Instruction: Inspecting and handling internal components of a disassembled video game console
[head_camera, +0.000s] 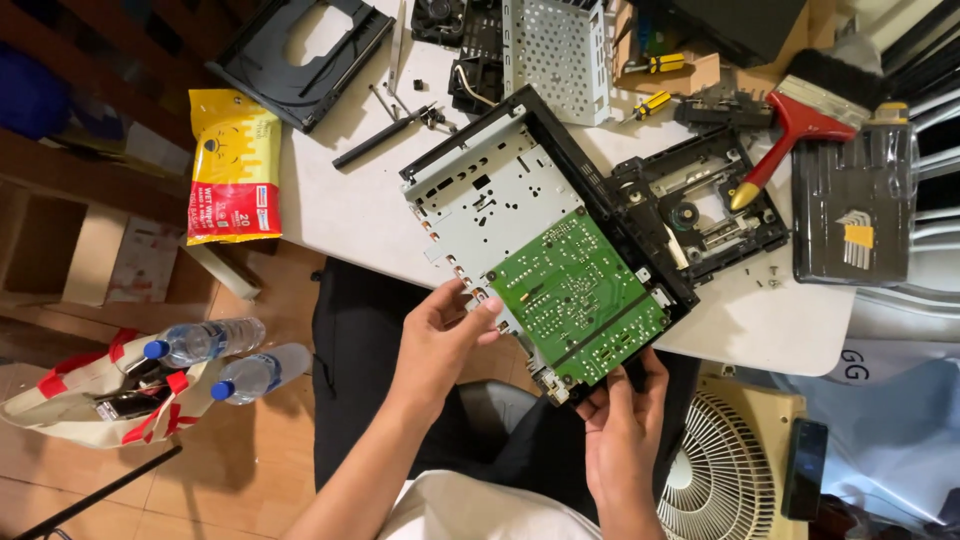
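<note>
Chassis (520, 215) and circuit board sit at the centre of the frame, hanging partly off the near edge of the white table (350, 215), so you can get fingers under the overhang. Your left hand (440, 335) curls against the lower left rim of the metal frame, fingertips pressing the edge beside the green circuit board (578, 295) to steady it. Your right hand (620, 420) pinches the bottom corner of the unit, thumb on top and fingers beneath, bearing the weight that juts over your lap. Loose parts are pushed away from the work: the optical drive mechanism (700, 210) just right of the chassis, a red-handled brush (790, 135) lying across it at upper right, and screwdrivers (655, 85) near the top edge, within reach. A yellow and red packet (235, 165) lies at upper left.
</note>
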